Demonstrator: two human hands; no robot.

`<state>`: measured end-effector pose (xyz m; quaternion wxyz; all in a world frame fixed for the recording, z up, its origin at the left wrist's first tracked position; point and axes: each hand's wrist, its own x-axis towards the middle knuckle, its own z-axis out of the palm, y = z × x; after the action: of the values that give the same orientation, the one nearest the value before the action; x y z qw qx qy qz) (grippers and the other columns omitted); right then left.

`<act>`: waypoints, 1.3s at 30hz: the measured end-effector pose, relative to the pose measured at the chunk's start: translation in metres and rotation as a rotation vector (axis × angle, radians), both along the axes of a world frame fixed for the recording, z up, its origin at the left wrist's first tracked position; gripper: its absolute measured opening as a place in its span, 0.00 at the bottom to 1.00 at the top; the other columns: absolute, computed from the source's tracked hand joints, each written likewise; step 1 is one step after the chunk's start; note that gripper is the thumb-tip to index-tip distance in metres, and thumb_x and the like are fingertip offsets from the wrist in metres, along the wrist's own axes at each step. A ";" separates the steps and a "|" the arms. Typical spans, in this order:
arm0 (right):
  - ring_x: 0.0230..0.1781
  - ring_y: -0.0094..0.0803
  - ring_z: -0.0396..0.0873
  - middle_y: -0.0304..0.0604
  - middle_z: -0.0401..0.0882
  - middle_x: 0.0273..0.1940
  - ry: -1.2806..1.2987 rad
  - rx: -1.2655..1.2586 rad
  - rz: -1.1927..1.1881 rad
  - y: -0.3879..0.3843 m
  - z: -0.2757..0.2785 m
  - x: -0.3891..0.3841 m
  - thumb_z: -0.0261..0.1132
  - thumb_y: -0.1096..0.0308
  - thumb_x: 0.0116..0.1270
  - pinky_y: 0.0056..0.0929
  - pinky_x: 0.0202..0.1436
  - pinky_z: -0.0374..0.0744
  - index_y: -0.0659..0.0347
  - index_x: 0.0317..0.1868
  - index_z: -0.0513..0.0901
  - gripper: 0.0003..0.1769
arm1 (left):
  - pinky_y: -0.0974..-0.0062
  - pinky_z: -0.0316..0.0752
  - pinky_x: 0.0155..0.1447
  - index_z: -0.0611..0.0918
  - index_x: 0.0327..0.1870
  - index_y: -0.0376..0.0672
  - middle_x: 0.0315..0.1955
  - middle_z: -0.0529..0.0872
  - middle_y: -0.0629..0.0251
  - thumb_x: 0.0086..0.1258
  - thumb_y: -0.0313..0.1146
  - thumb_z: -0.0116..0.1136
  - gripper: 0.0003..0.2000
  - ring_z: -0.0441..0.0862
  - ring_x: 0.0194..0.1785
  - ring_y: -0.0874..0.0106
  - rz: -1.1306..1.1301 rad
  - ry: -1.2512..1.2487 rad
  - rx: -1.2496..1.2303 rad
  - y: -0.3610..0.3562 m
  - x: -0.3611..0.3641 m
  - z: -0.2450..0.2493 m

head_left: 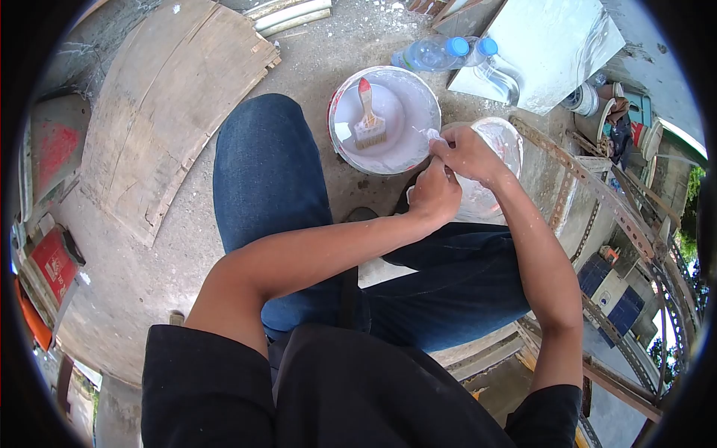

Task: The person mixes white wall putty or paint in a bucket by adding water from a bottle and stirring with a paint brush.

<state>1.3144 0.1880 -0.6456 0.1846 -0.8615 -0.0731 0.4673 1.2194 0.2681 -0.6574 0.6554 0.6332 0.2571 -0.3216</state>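
My right hand (470, 155) is closed in a pinch at the near right rim of a white bucket (334, 138). A small whitish lump (433, 136) shows at its fingertips; what it is I cannot tell. Just below, my left hand (437, 196) is curled closed with its fingertips against the right hand, and whatever lies inside its grip is hidden. Inside the bucket, a paintbrush (366, 102) with a red-tipped wooden handle rests with its bristles toward me. A second, white-smeared bucket (508, 142) stands behind my right wrist, partly covered by it.
Clear plastic bottles with blue caps (457, 47) lie beyond the bucket, beside a white panel (545, 52). A worn plywood sheet (164, 112) lies on the concrete floor at left. Perforated metal angle bars (597, 190) run along the right side. My bent knees (272, 164) frame the work area.
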 end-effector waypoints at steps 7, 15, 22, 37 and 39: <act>0.24 0.32 0.78 0.48 0.77 0.21 -0.092 0.082 -0.009 -0.005 -0.012 -0.004 0.54 0.62 0.72 0.33 0.34 0.75 0.73 0.34 0.82 0.20 | 0.48 0.68 0.53 0.70 0.56 0.36 0.45 0.80 0.39 0.75 0.32 0.40 0.14 0.75 0.51 0.40 0.034 -0.104 0.039 -0.004 -0.007 -0.008; 0.25 0.30 0.77 0.46 0.77 0.21 -0.138 0.061 -0.002 -0.001 -0.011 -0.002 0.54 0.62 0.72 0.32 0.34 0.75 0.72 0.36 0.83 0.20 | 0.46 0.67 0.51 0.70 0.52 0.34 0.42 0.80 0.37 0.75 0.32 0.40 0.12 0.75 0.50 0.38 0.059 -0.153 0.061 -0.006 -0.014 -0.008; 0.33 0.46 0.82 0.59 0.81 0.28 -0.087 0.048 -0.080 0.005 -0.001 0.001 0.52 0.62 0.69 0.39 0.44 0.77 0.73 0.38 0.83 0.21 | 0.46 0.66 0.50 0.70 0.50 0.35 0.41 0.79 0.37 0.75 0.33 0.40 0.11 0.74 0.49 0.37 0.052 -0.152 0.064 -0.003 -0.013 -0.002; 0.21 0.20 0.73 0.37 0.75 0.22 0.072 0.135 -0.329 0.013 0.008 0.003 0.55 0.59 0.74 0.23 0.27 0.73 0.67 0.38 0.81 0.18 | 0.49 0.66 0.52 0.69 0.53 0.36 0.43 0.80 0.40 0.77 0.33 0.36 0.12 0.75 0.51 0.40 0.155 -0.199 0.029 -0.006 -0.018 0.000; 0.22 0.19 0.72 0.36 0.75 0.23 0.125 0.146 -0.290 0.010 0.011 0.008 0.57 0.57 0.73 0.23 0.28 0.71 0.67 0.37 0.82 0.19 | 0.50 0.67 0.53 0.69 0.53 0.36 0.44 0.80 0.40 0.77 0.33 0.36 0.13 0.75 0.51 0.41 0.152 -0.160 0.001 -0.004 -0.018 0.002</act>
<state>1.3221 0.1982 -0.6343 0.3163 -0.8167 0.0299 0.4817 1.2018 0.2644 -0.6552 0.6959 0.6359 0.2516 -0.2192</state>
